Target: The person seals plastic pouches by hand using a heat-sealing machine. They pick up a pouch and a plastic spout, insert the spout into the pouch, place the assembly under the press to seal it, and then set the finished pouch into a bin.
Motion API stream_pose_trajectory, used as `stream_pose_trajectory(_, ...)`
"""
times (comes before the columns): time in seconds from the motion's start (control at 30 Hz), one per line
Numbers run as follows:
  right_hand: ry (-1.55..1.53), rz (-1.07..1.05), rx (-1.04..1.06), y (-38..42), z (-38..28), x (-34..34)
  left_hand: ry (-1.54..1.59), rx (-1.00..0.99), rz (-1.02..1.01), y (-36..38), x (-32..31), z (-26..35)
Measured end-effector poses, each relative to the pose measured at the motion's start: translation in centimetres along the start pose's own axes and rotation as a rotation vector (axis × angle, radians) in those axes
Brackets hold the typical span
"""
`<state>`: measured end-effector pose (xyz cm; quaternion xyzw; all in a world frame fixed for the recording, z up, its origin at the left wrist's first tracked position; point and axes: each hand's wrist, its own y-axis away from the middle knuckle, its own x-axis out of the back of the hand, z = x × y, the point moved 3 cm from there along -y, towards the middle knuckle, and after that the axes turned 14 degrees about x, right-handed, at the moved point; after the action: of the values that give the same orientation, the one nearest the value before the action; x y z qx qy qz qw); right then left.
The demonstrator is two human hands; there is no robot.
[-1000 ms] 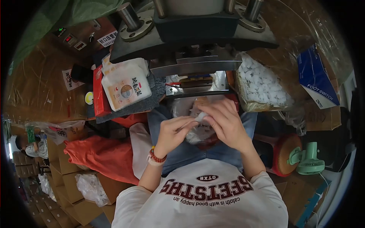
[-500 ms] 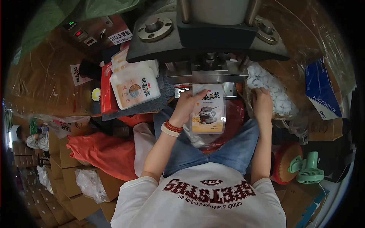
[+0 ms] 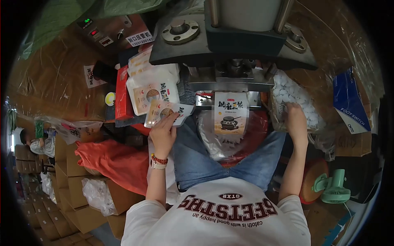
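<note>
My left hand (image 3: 163, 133) is closed on a printed soybean milk pouch (image 3: 158, 112), thumb and fingers at its edge, just in front of a stack of similar pouches (image 3: 141, 93). Another printed soybean milk pouch (image 3: 230, 117) hangs at the press machine (image 3: 234, 78), its top edge at the metal jaw, with neither hand on it. My right hand (image 3: 295, 117) is at the near left side of a box of small white plastic pieces (image 3: 301, 96). Its fingers are curled and partly hidden among the pieces, so what they hold cannot be made out.
A control box (image 3: 108, 35) with lit displays stands at the back left. To the right are a blue foot switch box (image 3: 349, 100) and a small green fan (image 3: 336, 188). A clear plastic bag (image 3: 213, 143) lies between the knees. Cardboard boxes (image 3: 78, 190) pile up at the left.
My left hand has left the pouch at the machine and moved left, now gripping another pouch by the stack. The first pouch stays hanging there. My right hand remains at the white pieces.
</note>
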<state>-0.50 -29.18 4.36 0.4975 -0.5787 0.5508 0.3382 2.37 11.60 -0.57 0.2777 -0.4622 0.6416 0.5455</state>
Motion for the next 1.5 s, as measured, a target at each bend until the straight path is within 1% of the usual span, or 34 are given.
stream_pose_trajectory(0.07,0.23,-0.216,0.015,-0.5,0.4,-2.0,0.07,0.043,0.075,-0.4,-0.3,0.4)
stream_pose_trajectory(0.13,0.075,-0.373,-0.138,-1.6,2.7,-3.6,0.055,0.063,0.136,-1.0,-0.8,0.7)
stream_pose_trajectory(0.17,0.009,-0.442,-0.116,-1.8,6.1,-5.5,0.039,0.079,0.142,-0.5,-0.6,0.5)
stream_pose_trajectory(0.2,-0.004,-0.451,-0.09,-1.6,4.5,-6.2,0.004,0.049,0.137,0.2,0.1,0.1)
stream_pose_trajectory(0.27,-0.023,-0.008,0.127,-0.6,2.7,-3.3,0.009,-0.012,0.096,-0.7,-0.3,1.7)
stream_pose_trajectory(0.3,-0.172,0.145,0.161,-0.2,2.2,-2.5,0.026,-0.025,0.098,-0.7,-0.1,1.6)
stream_pose_trajectory(0.33,-0.203,0.265,0.139,-0.1,1.2,-1.3,0.037,-0.043,0.1,-0.8,0.0,1.5)
stream_pose_trajectory(0.37,-0.237,0.385,0.123,0.1,-0.1,-0.5,0.13,0.075,0.061,-0.8,-0.3,1.0)
stream_pose_trajectory(0.4,-0.368,0.509,0.076,0.6,-1.1,-0.3,0.14,0.053,0.057,-0.7,-0.2,1.5)
stream_pose_trajectory(0.47,-1.076,0.627,-0.273,2.2,-4.4,-0.6,0.511,0.23,0.087,0.0,0.9,1.8)
stream_pose_trajectory(0.5,-1.415,0.64,-0.186,2.3,-6.8,-0.7,0.51,0.221,0.075,0.5,1.5,2.7)
stream_pose_trajectory(0.57,-1.494,0.431,-0.036,3.0,-10.7,0.5,0.536,0.105,0.16,1.6,2.9,5.8)
stream_pose_trajectory(0.6,-1.544,0.422,0.073,2.8,-12.2,0.9,0.514,0.038,0.145,2.2,3.1,6.8)
stream_pose_trajectory(0.63,-1.592,0.409,0.179,2.7,-13.4,1.2,0.52,0.043,0.125,2.5,3.2,7.6)
stream_pose_trajectory(0.67,-1.584,0.406,0.16,2.4,-13.9,1.0,0.466,-0.046,0.125,2.7,3.3,8.6)
stream_pose_trajectory(0.7,-1.408,0.378,0.265,1.7,-14.2,1.0,0.414,-0.137,0.13,2.9,3.4,9.4)
stream_pose_trajectory(0.77,-1.09,0.316,0.435,0.9,-15.0,0.5,0.336,-0.18,0.124,3.4,3.3,10.2)
stream_pose_trajectory(0.8,-1.083,0.317,0.436,1.0,-14.7,0.7,0.245,-0.231,0.132,3.3,3.5,10.7)
stream_pose_trajectory(0.87,-0.705,0.219,0.622,1.4,-14.6,1.5,0.173,-0.289,0.085,3.2,4.9,11.2)
stream_pose_trajectory(0.9,-0.701,0.22,0.615,1.4,-14.5,1.9,0.096,-0.344,0.026,3.3,5.2,11.3)
stream_pose_trajectory(0.97,-0.461,0.004,0.723,1.8,-14.7,2.2,0.098,-0.399,-0.009,3.3,4.9,11.5)
stream_pose_trajectory(1.03,-0.437,0.008,0.706,1.7,-14.3,1.1,0.229,-0.361,-0.193,3.2,3.9,11.5)
stream_pose_trajectory(1.07,-0.421,0.012,0.703,1.5,-14.1,0.7,0.233,-0.362,-0.197,3.1,2.9,11.4)
stream_pose_trajectory(1.1,-0.423,0.01,0.702,1.2,-13.8,0.8,0.362,-0.163,-0.457,2.9,0.7,10.8)
stream_pose_trajectory(1.13,-0.438,0.077,0.65,0.7,-13.4,1.4,0.484,0.047,-0.71,2.9,-1.6,10.2)
stream_pose_trajectory(1.17,-0.453,0.147,0.6,0.2,-12.8,2.2,0.478,0.051,-0.706,3.1,-3.3,10.1)
stream_pose_trajectory(1.23,-0.527,0.268,0.47,-0.3,-10.5,4.4,1.012,0.456,-0.821,3.2,-6.3,10.1)
stream_pose_trajectory(1.27,-0.536,0.347,0.393,-0.3,-9.1,5.2,1.17,0.593,-0.846,2.6,-6.9,10.3)
stream_pose_trajectory(1.3,-0.465,0.376,0.292,-0.2,-7.5,5.8,1.282,0.614,-0.847,1.3,-6.6,10.9)
stream_pose_trajectory(1.33,-0.461,0.374,0.291,-0.5,-6.5,5.6,1.397,0.635,-0.846,-0.2,-6.0,11.5)
stream_pose_trajectory(1.4,-0.275,0.394,-0.017,-1.4,-3.7,4.2,1.473,0.688,-0.901,-2.6,-6.2,12.0)
stream_pose_trajectory(1.43,-0.286,0.39,-0.013,-1.5,-2.2,2.0,1.51,0.7,-0.914,-3.4,-6.8,11.7)
stream_pose_trajectory(1.47,-0.186,0.289,0.005,-1.5,-0.6,-1.3,1.518,0.706,-0.92,-3.9,-7.5,11.4)
stream_pose_trajectory(1.5,-0.084,0.194,0.023,-2.2,-0.7,-2.3,1.519,0.707,-0.921,-3.8,-7.4,11.4)
